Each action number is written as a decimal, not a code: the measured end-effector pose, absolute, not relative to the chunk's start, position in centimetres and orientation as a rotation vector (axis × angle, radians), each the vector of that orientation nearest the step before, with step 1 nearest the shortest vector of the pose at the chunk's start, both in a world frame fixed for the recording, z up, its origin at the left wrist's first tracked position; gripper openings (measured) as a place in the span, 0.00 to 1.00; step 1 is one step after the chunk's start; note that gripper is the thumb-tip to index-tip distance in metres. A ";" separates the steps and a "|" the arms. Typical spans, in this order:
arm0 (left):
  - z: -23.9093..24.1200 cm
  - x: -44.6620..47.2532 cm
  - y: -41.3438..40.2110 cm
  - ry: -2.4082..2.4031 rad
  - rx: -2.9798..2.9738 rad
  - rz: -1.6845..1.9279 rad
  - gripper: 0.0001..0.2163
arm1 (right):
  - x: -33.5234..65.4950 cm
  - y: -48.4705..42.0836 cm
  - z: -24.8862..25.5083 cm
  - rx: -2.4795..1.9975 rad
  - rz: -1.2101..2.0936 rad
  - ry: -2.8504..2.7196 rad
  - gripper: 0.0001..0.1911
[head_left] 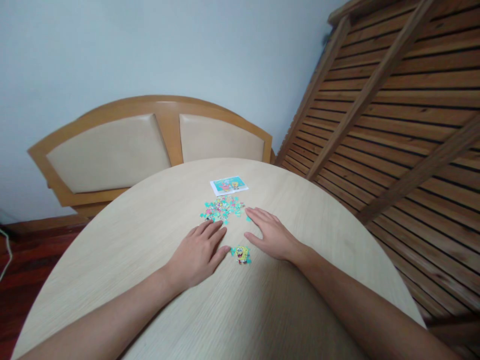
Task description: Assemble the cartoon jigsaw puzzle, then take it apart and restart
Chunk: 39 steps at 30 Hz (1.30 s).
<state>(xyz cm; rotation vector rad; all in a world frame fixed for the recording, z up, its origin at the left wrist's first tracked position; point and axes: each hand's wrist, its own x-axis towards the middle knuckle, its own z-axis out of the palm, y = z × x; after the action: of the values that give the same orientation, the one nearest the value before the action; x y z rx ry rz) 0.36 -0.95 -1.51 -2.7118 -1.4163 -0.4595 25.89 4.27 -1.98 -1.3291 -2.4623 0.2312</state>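
My left hand (202,250) lies on the table with its fingers spread, their tips at the near edge of a pile of loose jigsaw pieces (223,207). Its thumb tip is close to a small joined section of puzzle (242,254) showing a yellow cartoon figure with some turquoise around it. My right hand (272,232) is open too, fingers stretched out to the right of the pile. A turquoise piece (248,218) shows by its fingertips; whether they touch it I cannot tell. Beyond the pile lies a picture card (229,185) with a pink and a yellow figure on turquoise.
The round, light wood table (318,225) fills the lower view. A padded headboard (157,130) stands behind it against a pale wall. Slatted wood panelling (405,115) leans along the right side. A white cable (7,255) hangs at the far left.
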 end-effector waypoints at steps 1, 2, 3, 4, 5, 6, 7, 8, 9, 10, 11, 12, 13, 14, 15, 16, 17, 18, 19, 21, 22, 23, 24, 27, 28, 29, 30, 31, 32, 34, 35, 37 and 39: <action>-1.5 0.4 -1.0 -1.415 -2.708 -0.457 0.22 | 25.9 4.3 -2.0 -1.342 0.239 -2.473 0.35; -1.5 0.4 -1.0 -1.412 -2.705 -0.459 0.22 | 25.9 4.3 -2.0 -1.351 0.245 -2.480 0.34; -1.4 0.4 -1.0 -1.409 -2.702 -0.465 0.21 | 25.9 4.2 -2.0 -1.355 0.250 -2.483 0.33; -1.4 0.3 -1.0 -1.407 -2.700 -0.471 0.21 | 25.9 4.2 -2.0 -1.355 0.250 -2.483 0.33; -1.3 0.3 -1.0 -1.405 -2.699 -0.475 0.21 | 25.9 4.2 -1.9 -1.350 0.247 -2.480 0.32; -1.3 0.3 -1.0 -1.403 -2.699 -0.476 0.21 | 25.9 4.2 -1.9 -1.342 0.242 -2.476 0.32; -1.2 0.3 -1.0 -1.402 -2.700 -0.474 0.20 | 25.9 4.2 -1.9 -1.333 0.237 -2.470 0.32; -1.2 0.3 -1.1 -1.400 -2.703 -0.473 0.20 | 25.9 4.2 -1.9 -1.324 0.232 -2.464 0.31; -1.1 0.3 -1.1 -1.399 -2.703 -0.475 0.20 | 25.9 4.3 -1.9 -1.316 0.230 -2.456 0.31; -1.1 0.3 -1.1 -1.398 -2.701 -0.484 0.19 | 25.9 4.3 -1.9 -1.312 0.230 -2.448 0.31; -1.1 0.3 -1.1 -1.399 -2.697 -0.501 0.19 | 25.9 4.3 -1.9 -1.310 0.233 -2.441 0.31; -1.1 0.3 -1.1 -1.401 -2.690 -0.522 0.19 | 25.9 4.3 -1.9 -1.310 0.236 -2.434 0.32; -1.2 0.2 -1.0 -1.404 -2.683 -0.543 0.18 | 25.9 4.3 -1.9 -1.311 0.239 -2.431 0.33; -1.2 0.2 -0.9 -1.408 -2.674 -0.562 0.18 | 25.9 4.4 -2.0 -1.312 0.241 -2.432 0.34; -1.3 0.1 -0.8 -1.414 -2.663 -0.576 0.18 | 25.9 4.4 -2.0 -1.316 0.242 -2.437 0.35; -1.4 0.0 -0.5 -1.424 -2.650 -0.583 0.19 | 25.9 4.4 -2.0 -1.322 0.242 -2.445 0.36; -1.4 -0.1 -0.3 -1.437 -2.636 -0.580 0.19 | 25.9 4.5 -2.0 -1.331 0.241 -2.456 0.37; -1.5 -0.3 0.0 -1.454 -2.622 -0.568 0.20 | 25.9 4.5 -2.0 -1.342 0.238 -2.468 0.38; -1.6 -0.5 0.3 -1.473 -2.609 -0.552 0.21 | 25.9 4.6 -1.9 -1.354 0.235 -2.481 0.39; -1.8 -0.8 0.9 -1.517 -2.589 -0.520 0.23 | 25.8 5.0 -1.6 -1.374 0.232 -2.510 0.41; -1.9 -0.9 1.2 -1.537 -2.584 -0.510 0.24 | 25.7 5.2 -1.4 -1.379 0.235 -2.525 0.42; -2.0 -1.0 1.4 -1.554 -2.581 -0.509 0.24 | 25.6 5.4 -1.2 -1.381 0.238 -2.540 0.43; -2.1 -1.1 1.5 -1.566 -2.581 -0.518 0.25 | 25.5 5.6 -1.0 -1.379 0.240 -2.553 0.44; -2.2 -1.2 1.8 -1.584 -2.589 -0.587 0.23 | 24.9 6.0 -0.6 -1.367 0.209 -2.568 0.43; -2.2 -1.3 1.9 -1.592 -2.586 -0.615 0.23 | 24.8 6.1 -0.6 -1.363 0.193 -2.565 0.42; -2.2 -1.5 2.0 -1.601 -2.579 -0.638 0.22 | 24.6 6.1 -0.7 -1.358 0.180 -2.561 0.40; -2.3 -1.8 2.3 -1.614 -2.568 -0.653 0.22 | 24.6 6.1 -0.8 -1.353 0.172 -2.557 0.39; -2.3 -2.2 2.6 -1.629 -2.552 -0.662 0.22 | 24.5 6.1 -0.9 -1.344 0.170 -2.556 0.38; -2.3 -2.6 3.0 -1.637 -2.540 -0.662 0.22 | 24.5 6.1 -1.0 -1.334 0.172 -2.556 0.37; -2.4 -3.4 3.9 -1.653 -2.521 -0.654 0.23 | 24.6 6.1 -1.1 -1.318 0.176 -2.559 0.35; -2.5 -3.7 4.4 -1.624 -2.547 -0.649 0.24 | 24.7 6.1 -1.1 -1.309 0.178 -2.561 0.34; -2.7 -4.0 5.2 -1.560 -2.625 -0.634 0.26 | 24.7 6.1 -1.1 -1.294 0.181 -2.562 0.34; -2.9 -4.0 5.7 -1.536 -2.706 -0.581 0.27 | 24.7 6.1 -0.9 -1.286 0.187 -2.559 0.34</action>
<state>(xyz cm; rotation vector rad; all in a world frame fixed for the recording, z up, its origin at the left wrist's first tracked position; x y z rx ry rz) -4.02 5.71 -2.85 -2.7063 -1.5360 -0.5807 24.65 6.05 -0.94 -1.2863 -2.5594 0.1869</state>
